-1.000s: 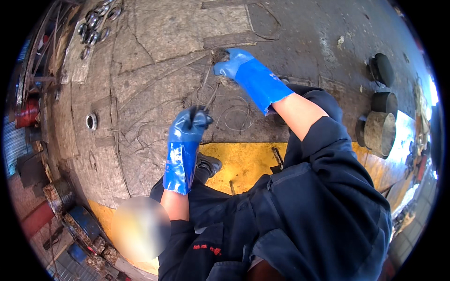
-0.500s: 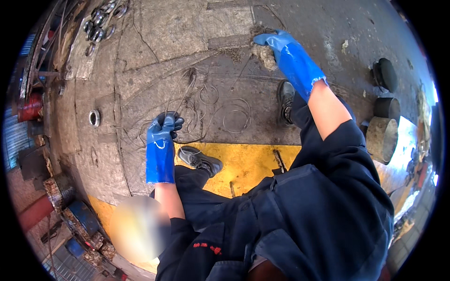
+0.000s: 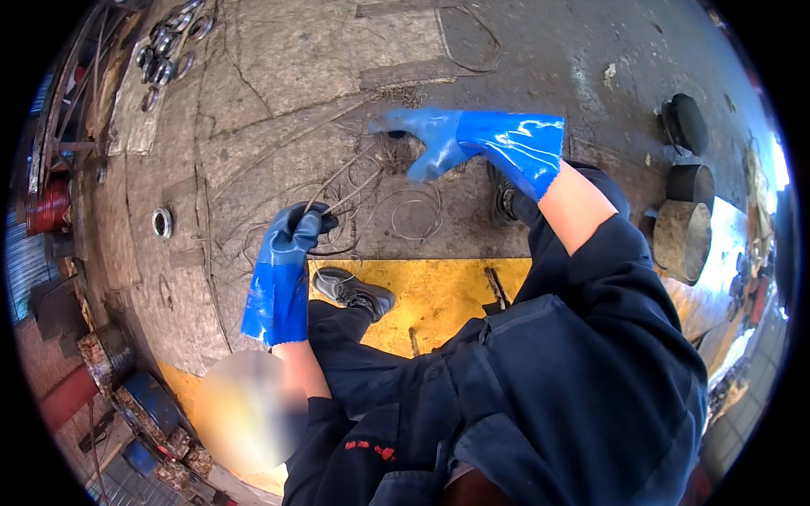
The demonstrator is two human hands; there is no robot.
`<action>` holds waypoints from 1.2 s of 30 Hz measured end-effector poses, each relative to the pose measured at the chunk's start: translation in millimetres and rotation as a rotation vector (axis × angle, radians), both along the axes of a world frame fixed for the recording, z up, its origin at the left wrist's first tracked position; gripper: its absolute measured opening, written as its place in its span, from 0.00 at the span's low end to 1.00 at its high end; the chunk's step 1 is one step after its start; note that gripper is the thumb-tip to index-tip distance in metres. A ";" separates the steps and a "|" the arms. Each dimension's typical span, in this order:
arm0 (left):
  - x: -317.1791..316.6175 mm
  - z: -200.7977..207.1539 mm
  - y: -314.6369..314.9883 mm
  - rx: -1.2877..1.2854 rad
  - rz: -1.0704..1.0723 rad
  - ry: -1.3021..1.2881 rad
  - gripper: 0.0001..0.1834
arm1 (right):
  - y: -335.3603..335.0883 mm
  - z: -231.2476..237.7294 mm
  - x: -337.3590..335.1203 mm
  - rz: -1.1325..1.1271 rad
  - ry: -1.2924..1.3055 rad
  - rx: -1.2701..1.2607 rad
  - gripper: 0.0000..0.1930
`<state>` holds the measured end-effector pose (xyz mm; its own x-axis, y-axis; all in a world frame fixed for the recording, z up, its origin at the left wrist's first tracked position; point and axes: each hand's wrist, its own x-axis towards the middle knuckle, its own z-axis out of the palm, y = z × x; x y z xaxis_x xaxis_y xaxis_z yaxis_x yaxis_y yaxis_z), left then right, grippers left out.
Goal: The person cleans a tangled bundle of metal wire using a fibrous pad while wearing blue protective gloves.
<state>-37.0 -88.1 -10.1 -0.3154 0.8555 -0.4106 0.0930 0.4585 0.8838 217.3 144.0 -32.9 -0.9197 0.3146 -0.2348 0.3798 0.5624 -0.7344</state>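
Ref: wire loops (image 3: 415, 211), lying on floor plate (image 3: 278, 76). Left hand (image 3: 297, 229) sitting just left of ref, gripping wire strands (image 3: 337, 184). Right hand (image 3: 426, 139) hovering just behind ref. Shoe (image 3: 354, 291) resting before ref; cylinders (image 3: 688, 194) standing far right.

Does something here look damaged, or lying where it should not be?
Yes. Thin, tangled metal wires lie loose on the worn, cracked floor panel, right beside the person's grey shoe. The left blue-gloved hand grips some strands; the right blue-gloved hand is open above them.
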 end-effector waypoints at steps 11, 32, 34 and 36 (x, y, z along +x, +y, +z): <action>16.4 -17.6 4.1 0.055 0.138 -0.183 0.21 | -15.5 -45.6 -27.2 -0.732 0.243 -0.870 0.45; 31.2 -30.5 27.0 0.146 0.112 0.186 0.19 | -57.9 -57.3 -19.1 -0.373 0.253 0.409 0.17; 7.3 -26.4 18.2 0.039 0.215 0.166 0.19 | -20.8 -14.3 -19.5 -0.565 -0.191 0.404 0.18; 0.4 -18.7 16.7 0.009 0.274 0.116 0.19 | 2.9 28.7 -4.7 -0.719 -0.300 0.221 0.19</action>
<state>-36.5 -71.4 -28.8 -0.5798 0.7355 -0.3505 0.0678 0.4722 0.8789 212.6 146.8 -4.3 -0.3830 0.8727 -0.3027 0.8667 0.2261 -0.4447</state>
